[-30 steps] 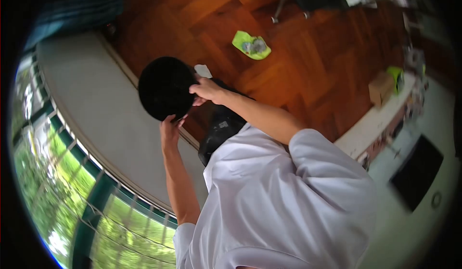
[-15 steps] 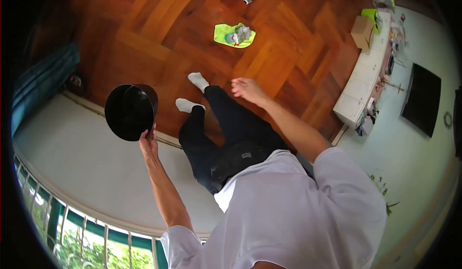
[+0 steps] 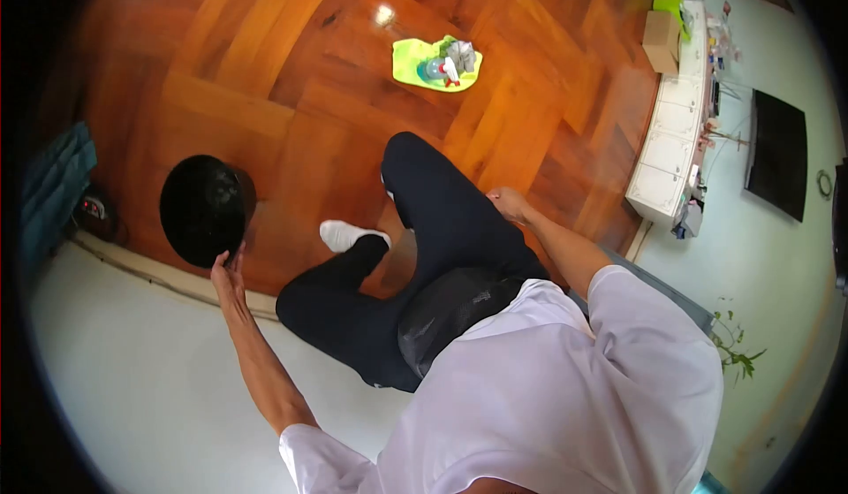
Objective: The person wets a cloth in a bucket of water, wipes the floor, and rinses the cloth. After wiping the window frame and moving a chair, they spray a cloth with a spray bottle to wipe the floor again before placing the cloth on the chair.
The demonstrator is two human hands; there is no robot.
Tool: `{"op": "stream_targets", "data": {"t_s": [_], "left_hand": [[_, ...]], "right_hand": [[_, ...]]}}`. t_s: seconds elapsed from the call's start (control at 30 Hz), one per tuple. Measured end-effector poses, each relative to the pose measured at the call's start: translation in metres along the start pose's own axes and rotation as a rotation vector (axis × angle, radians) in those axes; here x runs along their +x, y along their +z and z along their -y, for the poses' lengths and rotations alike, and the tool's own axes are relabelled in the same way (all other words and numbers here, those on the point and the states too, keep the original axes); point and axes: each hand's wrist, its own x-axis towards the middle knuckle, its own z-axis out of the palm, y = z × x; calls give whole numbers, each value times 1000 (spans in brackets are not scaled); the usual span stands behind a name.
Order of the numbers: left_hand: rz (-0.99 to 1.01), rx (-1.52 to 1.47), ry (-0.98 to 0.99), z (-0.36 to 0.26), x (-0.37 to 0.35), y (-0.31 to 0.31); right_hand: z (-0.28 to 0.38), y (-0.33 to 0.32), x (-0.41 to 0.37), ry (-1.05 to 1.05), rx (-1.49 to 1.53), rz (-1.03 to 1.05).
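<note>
My left hand (image 3: 230,277) is closed on the lower side of a black bin (image 3: 201,211), a round bucket-like container. The bin is tilted, its dark mouth facing left and its inside too dark to make out. My right hand (image 3: 511,204) is beside my bent right leg, its fingers loosely bent and nothing seen in them. On the floor ahead lies a bright yellow-green cloth (image 3: 408,63). It bears a spray bottle (image 3: 431,71) with a red and white trigger and a crumpled grey cloth (image 3: 461,56).
Wooden parquet floor (image 3: 344,132) stretches ahead. On the right stand a white cabinet (image 3: 664,154) and a cardboard box (image 3: 661,41), with a television (image 3: 777,155) on the wall. A dark device with a red light (image 3: 95,209) and a blue-green curtain (image 3: 60,176) are at left.
My body has lowered, with both knees now bent. The bin has moved left and closer to the floor in my left hand. My right hand has dropped back beside my leg.
</note>
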Motion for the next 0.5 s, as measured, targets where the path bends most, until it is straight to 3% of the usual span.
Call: {"op": "stream_targets", "data": {"t_s": [0.1,0.2,0.33,0.37,0.4,0.47,0.5], "left_hand": [[23,151,-11,5,46,-15],[39,36,-15,16,75,-38],[25,49,71,27,87,-54],[47,74,-3,28,87,-58],[69,101,-76,26,85,-57],[82,79,-43,26,78,-56],[84,56,-49,29,74,-55]], "right_hand": [[3,10,39,54,56,16],[-18,24,90,63,203,-35],[-19,37,144,12,-34,13],[-25,38,159,-7,-141,25],[-68,38,215,-172,-184,31],[-154,36,321,-510,-274,19],[-117,23,312,-642,-864,-27]]}}
